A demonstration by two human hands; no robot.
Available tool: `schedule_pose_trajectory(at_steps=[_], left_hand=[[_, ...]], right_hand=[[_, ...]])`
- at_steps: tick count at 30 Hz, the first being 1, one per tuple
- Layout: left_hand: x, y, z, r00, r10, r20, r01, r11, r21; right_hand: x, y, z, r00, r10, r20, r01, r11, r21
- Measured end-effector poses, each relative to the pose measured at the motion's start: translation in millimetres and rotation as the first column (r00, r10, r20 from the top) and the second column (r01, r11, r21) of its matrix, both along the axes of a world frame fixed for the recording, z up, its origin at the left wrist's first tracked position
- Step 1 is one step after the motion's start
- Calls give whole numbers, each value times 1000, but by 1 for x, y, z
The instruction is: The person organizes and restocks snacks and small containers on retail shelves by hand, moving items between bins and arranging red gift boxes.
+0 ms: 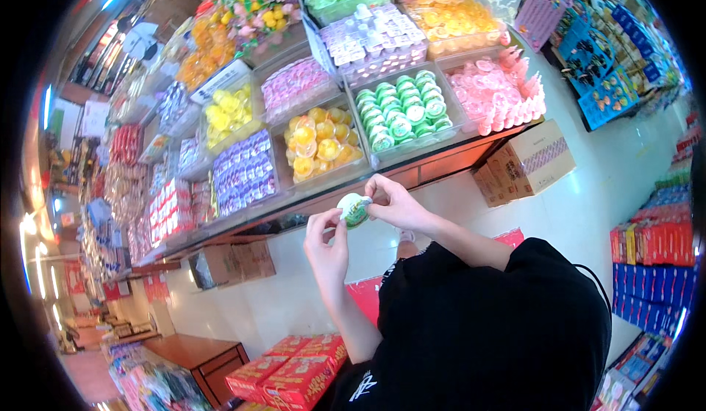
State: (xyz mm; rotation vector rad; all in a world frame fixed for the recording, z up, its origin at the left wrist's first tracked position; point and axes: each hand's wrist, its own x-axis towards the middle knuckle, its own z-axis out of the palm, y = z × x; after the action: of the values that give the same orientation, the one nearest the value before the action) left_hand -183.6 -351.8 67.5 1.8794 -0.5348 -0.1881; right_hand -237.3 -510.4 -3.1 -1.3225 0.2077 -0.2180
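A small round cup with a green and white printed lid (354,210) is held up between both hands, in front of the display counter. My left hand (326,240) grips its left edge between thumb and fingers. At its right rim, my right hand (389,201) pinches the edge with thumb and forefinger. Beyond the hands, a clear bin holds similar green-lidded cups (405,110), beside a bin of orange jelly cups (321,143).
Pink cups (488,88), purple packets (244,171) and yellow cups (228,114) fill other bins. Cardboard boxes (543,160) stand on the floor by the counter. Red gift boxes (292,372) are stacked at the lower left. Packaged goods (653,245) line the right side.
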Motion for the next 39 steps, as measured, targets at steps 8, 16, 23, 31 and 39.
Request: schedule_pose_trajectory(at_steps=[8,16,23,31,39], left_hand=[[90,-27,-17,998,-64,14,66,989,-134],[158,-91,-26,991,-130,22,131,962,-240],[166,-155,-53,960,-277,-28,256,916,-309],[154,-212,-75,915,-400,52,402,894,-197],[145,-282,-114,832,-555,13,555,832,17]], right_hand=[[63,-19,5,993,-115,-25,114,993,-22],[117,-81,24,961,-261,-95,226,935,-273],[103,-130,20,886,-445,-131,355,832,-426],[72,-171,-2,798,-578,-170,458,766,-451],[48,-239,-35,782,-607,-142,353,619,-702]])
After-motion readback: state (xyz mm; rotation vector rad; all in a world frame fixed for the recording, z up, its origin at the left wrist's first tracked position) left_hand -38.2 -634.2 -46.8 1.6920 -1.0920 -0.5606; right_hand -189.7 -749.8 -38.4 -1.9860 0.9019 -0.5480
